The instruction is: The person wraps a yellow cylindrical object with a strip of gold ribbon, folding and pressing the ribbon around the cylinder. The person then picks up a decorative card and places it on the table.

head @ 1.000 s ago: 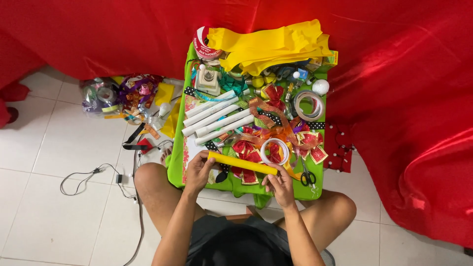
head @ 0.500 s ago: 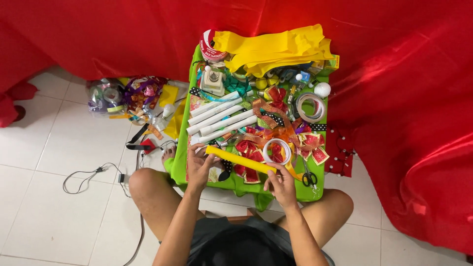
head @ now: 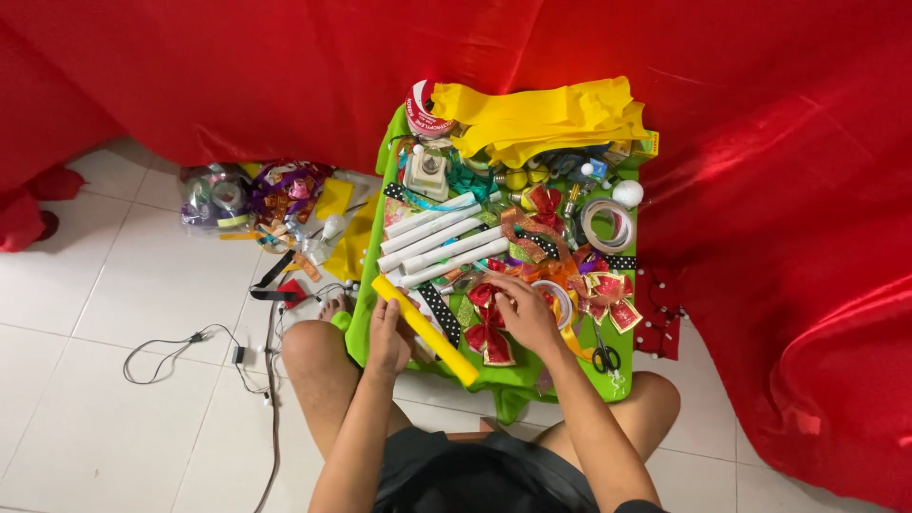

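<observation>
My left hand (head: 388, 334) grips a long yellow paper roll (head: 425, 330), which slants from the upper left down to the right over the green tray table's (head: 366, 302) near edge. My right hand (head: 525, 312) rests on a red and gold ribbon bow (head: 487, 323), fingers curled on its top loops. Just right of that hand lies a roll of clear tape (head: 562, 299). Several white paper rolls (head: 439, 239) lie side by side beyond both hands.
Folded yellow paper (head: 541, 116) covers the table's far end, with a tape ring (head: 608, 225), more bows (head: 606, 296) and scissors (head: 602, 356) at the right. A pile of ribbons and bags (head: 266, 204) and a cable (head: 190, 347) lie on the tiled floor to the left. Red cloth (head: 779, 190) hangs behind and right.
My right hand let go of the yellow roll's right end and moved onto the red bow. The roll swung from nearly level to a steeper slant, held by the left hand alone.
</observation>
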